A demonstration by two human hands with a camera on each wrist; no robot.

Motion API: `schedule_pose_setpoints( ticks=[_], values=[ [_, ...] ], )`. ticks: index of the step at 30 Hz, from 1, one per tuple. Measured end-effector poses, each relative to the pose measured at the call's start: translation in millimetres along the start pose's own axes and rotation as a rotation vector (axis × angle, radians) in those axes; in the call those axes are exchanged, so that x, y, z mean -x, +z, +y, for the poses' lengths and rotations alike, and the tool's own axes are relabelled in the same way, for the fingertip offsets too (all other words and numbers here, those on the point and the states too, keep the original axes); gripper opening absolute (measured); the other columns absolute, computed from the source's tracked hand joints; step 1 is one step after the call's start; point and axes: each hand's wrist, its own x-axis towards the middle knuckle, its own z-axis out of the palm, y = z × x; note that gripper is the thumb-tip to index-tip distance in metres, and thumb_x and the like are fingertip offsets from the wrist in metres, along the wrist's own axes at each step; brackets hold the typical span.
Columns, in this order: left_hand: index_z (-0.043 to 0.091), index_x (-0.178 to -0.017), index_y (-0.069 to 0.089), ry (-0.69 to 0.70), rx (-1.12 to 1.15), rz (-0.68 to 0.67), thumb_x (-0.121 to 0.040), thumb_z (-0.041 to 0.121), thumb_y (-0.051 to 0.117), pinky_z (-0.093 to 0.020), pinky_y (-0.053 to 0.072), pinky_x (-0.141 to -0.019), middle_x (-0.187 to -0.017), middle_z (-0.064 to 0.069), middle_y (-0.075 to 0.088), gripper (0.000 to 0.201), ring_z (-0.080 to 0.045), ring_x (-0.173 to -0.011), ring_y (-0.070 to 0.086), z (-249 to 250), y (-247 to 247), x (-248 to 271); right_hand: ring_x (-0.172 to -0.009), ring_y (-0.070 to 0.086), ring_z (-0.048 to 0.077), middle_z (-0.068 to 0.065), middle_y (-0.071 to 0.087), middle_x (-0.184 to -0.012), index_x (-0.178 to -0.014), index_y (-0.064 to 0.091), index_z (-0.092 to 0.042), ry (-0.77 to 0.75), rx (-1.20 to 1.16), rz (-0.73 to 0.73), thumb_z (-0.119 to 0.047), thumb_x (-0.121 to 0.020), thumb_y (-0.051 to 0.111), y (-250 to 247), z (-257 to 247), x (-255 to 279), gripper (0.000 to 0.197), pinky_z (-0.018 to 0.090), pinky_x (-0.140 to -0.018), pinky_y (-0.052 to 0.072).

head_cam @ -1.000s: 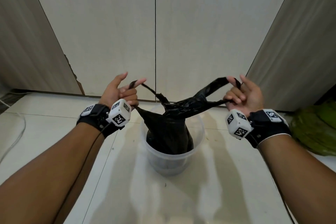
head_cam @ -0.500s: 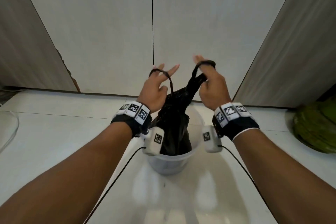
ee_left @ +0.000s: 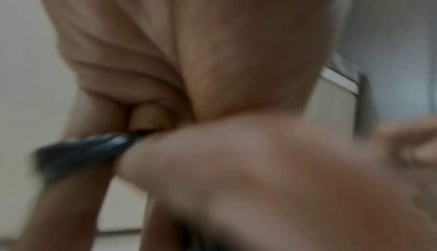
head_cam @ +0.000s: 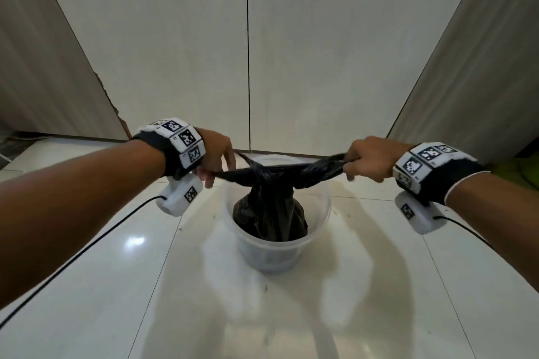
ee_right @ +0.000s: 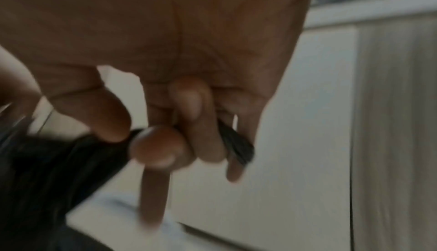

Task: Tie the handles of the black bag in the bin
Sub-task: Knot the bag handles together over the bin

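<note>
both hands are now pulling apart: left hand [head_cam: 217, 151] and right hand [head_cam: 368, 158], each grip holding a handle, are tightening black bag [head_cam: 269, 213] over bin [head_cam: 318, 221].

1. The right hand [ee_right: 165, 72] fills the upper part of the view, palm side toward the camera, and the picture is blurred.
2. Its thumb [ee_right: 158, 148] and curled fingers [ee_right: 194, 117] pinch a twisted black handle [ee_right: 238, 146] of the black bag [ee_right: 47, 180].
3. A short end of the handle sticks out past the fingers on the right.
4. One finger points straight down below the pinch.
5. The bag's dark plastic spreads toward the lower left, stretched taut from the grip.
6. Behind the hand stands a pale cabinet door [ee_right: 319, 124], with a grey wood-grain panel [ee_right: 397, 124] at the right edge.
7. A glossy white floor [ee_right: 113, 215] shows beneath.
</note>
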Motion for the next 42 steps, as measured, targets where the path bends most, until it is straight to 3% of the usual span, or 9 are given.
schedule_pose_setpoints(
  ticks=[4,8,10,14,17,22,28,33,42],
  values=[
    [0.016,-0.094,0.081,0.154,0.280,-0.335,-0.084,0.016,0.070,-0.047,0.056,-0.088,-0.078,-0.008,0.081,0.015,-0.012,-0.047,0.052,-10,3,12,-0.034,0.039,0.019,0.016,0.055,-0.039,-0.062,0.070,0.006,-0.111,-0.839,-0.361,-0.034,-0.050,0.055,10,8,4,0.045,0.027,-0.049,0.041],
    [0.013,-0.104,0.081,0.324,0.505,-0.478,-0.088,0.005,0.064,-0.035,0.050,-0.083,-0.083,-0.016,0.073,0.025,-0.021,-0.069,0.064,-13,8,21,-0.045,0.054,0.026,0.024,0.063,-0.056,-0.086,0.070,0.015,-0.284,-1.441,-0.559,-0.016,-0.066,0.042,18,9,18,0.046,0.056,-0.097,0.047],
    [0.015,-0.108,0.080,0.391,0.639,-0.489,-0.087,0.005,0.062,-0.033,0.054,-0.084,-0.097,-0.022,0.072,0.029,-0.029,-0.082,0.059,-15,9,23,-0.059,0.064,0.031,0.026,0.067,-0.068,-0.096,0.073,0.011,-0.356,-1.573,-0.480,-0.002,-0.069,0.035,23,4,23,0.049,0.067,-0.099,0.047],
    [0.017,-0.112,0.079,0.482,0.981,-0.438,-0.083,0.033,0.077,-0.024,0.060,-0.079,-0.098,-0.008,0.079,0.033,-0.002,-0.044,0.052,-13,19,26,-0.079,0.075,0.026,0.014,0.078,-0.100,-0.113,0.078,-0.009,-0.431,-1.659,-0.242,0.015,-0.076,0.046,22,-10,24,0.055,0.039,-0.075,0.063],
    [0.010,-0.109,0.080,0.548,1.431,-0.315,-0.067,0.044,0.086,-0.027,0.060,-0.079,-0.105,-0.011,0.080,0.055,-0.015,-0.076,0.077,-8,34,21,-0.085,0.077,0.024,0.016,0.077,-0.114,-0.123,0.072,-0.010,-0.432,-1.703,-0.098,0.010,-0.078,0.058,17,-19,21,0.051,0.027,-0.074,0.062],
    [0.002,-0.117,0.074,0.610,1.829,0.039,-0.059,0.039,0.093,-0.032,0.057,-0.094,-0.128,-0.016,0.072,0.072,-0.025,-0.121,0.068,6,40,0,-0.118,0.069,0.034,0.018,0.073,-0.126,-0.134,0.061,-0.001,-0.396,-1.747,0.089,-0.006,-0.081,0.067,23,-30,16,0.054,0.038,-0.104,0.053],
    [-0.002,-0.127,0.064,0.635,1.823,0.279,-0.064,0.030,0.090,-0.036,0.047,-0.109,-0.137,-0.019,0.066,0.076,-0.025,-0.131,0.060,23,46,-14,-0.125,0.066,0.028,0.011,0.073,-0.130,-0.129,0.067,-0.016,-0.399,-1.519,0.218,-0.034,-0.060,0.091,27,-54,4,0.075,0.043,-0.108,0.049],
    [-0.006,-0.135,0.056,0.642,1.682,0.354,-0.086,0.015,0.061,-0.034,0.048,-0.107,-0.130,-0.019,0.066,0.053,-0.026,-0.118,0.065,54,44,-10,-0.121,0.067,0.016,0.011,0.073,-0.128,-0.125,0.069,-0.016,-0.469,-1.272,0.230,-0.012,-0.074,0.085,32,-83,-5,0.053,0.035,-0.109,0.048],
    [0.002,-0.126,0.067,0.615,1.524,0.358,-0.082,0.028,0.070,-0.047,0.047,-0.105,-0.118,-0.032,0.061,0.051,-0.040,-0.110,0.061,48,42,-8,-0.105,0.073,0.025,0.014,0.077,-0.107,-0.125,0.064,-0.002,-0.512,-1.322,0.214,-0.009,-0.070,0.087,42,-111,-8,0.060,0.040,-0.101,0.054]
  ],
)
